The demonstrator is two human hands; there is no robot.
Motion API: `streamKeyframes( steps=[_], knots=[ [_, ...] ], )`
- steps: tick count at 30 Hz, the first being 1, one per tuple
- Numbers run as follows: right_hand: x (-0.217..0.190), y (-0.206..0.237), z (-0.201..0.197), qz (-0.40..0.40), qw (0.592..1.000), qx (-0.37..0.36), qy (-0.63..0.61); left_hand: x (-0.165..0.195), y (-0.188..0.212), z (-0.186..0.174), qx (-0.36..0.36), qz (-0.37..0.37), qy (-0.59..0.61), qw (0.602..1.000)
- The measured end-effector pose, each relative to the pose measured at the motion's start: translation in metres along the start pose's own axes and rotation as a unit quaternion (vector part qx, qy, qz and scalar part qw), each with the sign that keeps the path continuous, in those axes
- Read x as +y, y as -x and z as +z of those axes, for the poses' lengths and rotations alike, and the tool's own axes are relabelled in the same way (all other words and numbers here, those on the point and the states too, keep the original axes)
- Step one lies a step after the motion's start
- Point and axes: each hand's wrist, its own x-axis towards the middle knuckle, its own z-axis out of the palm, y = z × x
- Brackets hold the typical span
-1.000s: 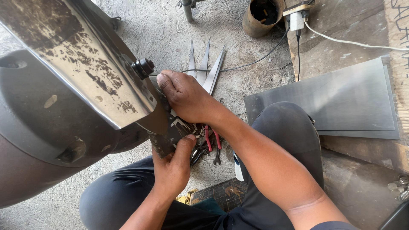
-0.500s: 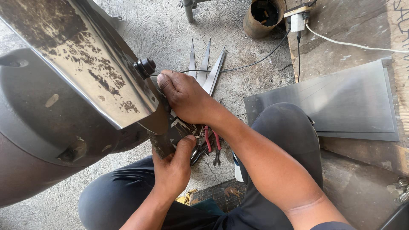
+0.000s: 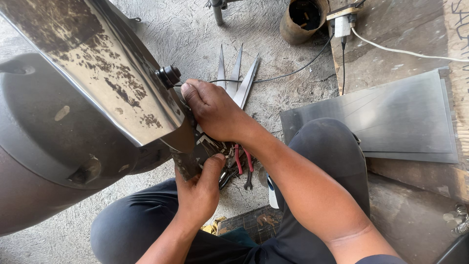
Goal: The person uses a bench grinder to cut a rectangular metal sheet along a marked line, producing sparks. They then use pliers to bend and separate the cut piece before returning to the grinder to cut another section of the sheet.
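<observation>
Our right hand (image 3: 215, 115) closed on the steel panel (image 3: 105, 73) edge, left hand (image 3: 198, 190) gripping beneath — red-handled pliers (image 3: 242, 164) just beside.

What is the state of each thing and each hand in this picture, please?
right hand: closed, gripping the edge of the metal cover
left hand: pressing the cover's lower edge from below
metal cover: tilted, rust-spotted
pliers: lying on floor
metal sheets: stacked flat
can: upright, open
plug: plugged in

Silver metal panel (image 3: 97, 68) mottled with brown rust blotches, red-handled pliers (image 3: 243, 159), grey steel sheet (image 3: 391, 117) (faintly streaked), white cable (image 3: 405, 51).
</observation>
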Motion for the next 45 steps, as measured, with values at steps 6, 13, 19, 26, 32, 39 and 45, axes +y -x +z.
streamKeyframes(
  steps=[6, 13, 19, 26, 32, 39, 45],
  knots=[
    [0.0001, 0.0008, 0.0003, -0.015, 1.0, 0.015, 0.001, -0.0003, -0.0008, -0.0007, -0.006, -0.006, -0.002, 1.0],
    [0.0012, 0.0007, -0.0014, -0.009, 1.0, -0.001, -0.012, 0.0011, -0.0016, 0.0024, -0.001, -0.005, -0.006, 1.0],
    [0.0012, 0.0012, -0.001, -0.017, 1.0, 0.005, -0.006, 0.0014, -0.0028, 0.0028, 0.002, -0.009, -0.005, 1.0],
    [-0.0005, 0.0007, -0.0007, -0.011, 1.0, 0.0, -0.006, 0.0025, -0.0009, 0.003, 0.004, -0.005, -0.006, 1.0],
    [-0.0009, 0.0008, -0.0018, -0.006, 1.0, -0.002, -0.011, 0.0022, -0.0026, 0.0032, -0.008, 0.004, -0.006, 1.0],
    [0.0002, 0.001, -0.0013, -0.018, 1.0, 0.0, -0.023, -0.0006, -0.0025, 0.0024, -0.002, 0.006, -0.011, 1.0],
    [0.0013, -0.0005, 0.0002, -0.028, 0.999, 0.007, -0.016, -0.0007, -0.0036, 0.0018, -0.009, 0.028, -0.02, 0.999]
  ],
)
